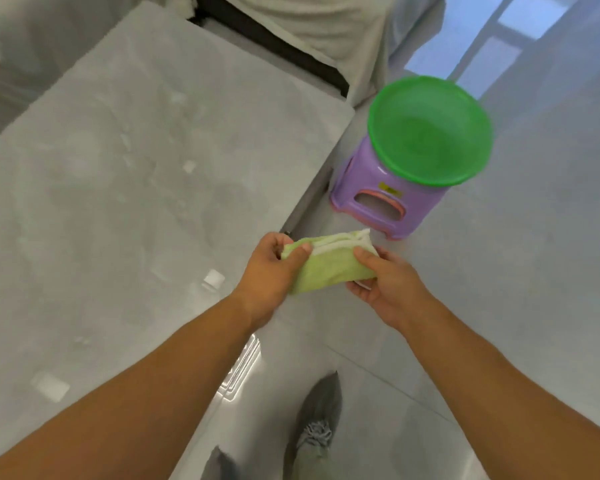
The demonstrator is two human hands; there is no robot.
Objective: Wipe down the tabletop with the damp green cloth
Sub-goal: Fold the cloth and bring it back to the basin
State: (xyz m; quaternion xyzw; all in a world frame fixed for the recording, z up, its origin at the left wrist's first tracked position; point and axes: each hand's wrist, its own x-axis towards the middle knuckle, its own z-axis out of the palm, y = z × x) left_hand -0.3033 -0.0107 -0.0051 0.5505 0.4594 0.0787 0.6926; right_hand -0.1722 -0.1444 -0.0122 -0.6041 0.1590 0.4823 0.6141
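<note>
Head view: both hands hold the folded green cloth (329, 268) in the air, just off the near right corner of the grey desk (136, 168) and above the floor (534, 237). The left hand (267, 271) grips the cloth's left end, thumb on top and fingers curled under it. The right hand (388, 285) pinches the right end, thumb on top, fingers beneath. White layers show along the cloth's far edge. Beyond the hands a purple stool (361, 178) stands on the floor beside the desk, with a green basin (430, 178) sitting on it. The stool bears a small yellow label (390, 190) (its writing too blurred to read). A grey laced shoe (317, 427) shows below.
</note>
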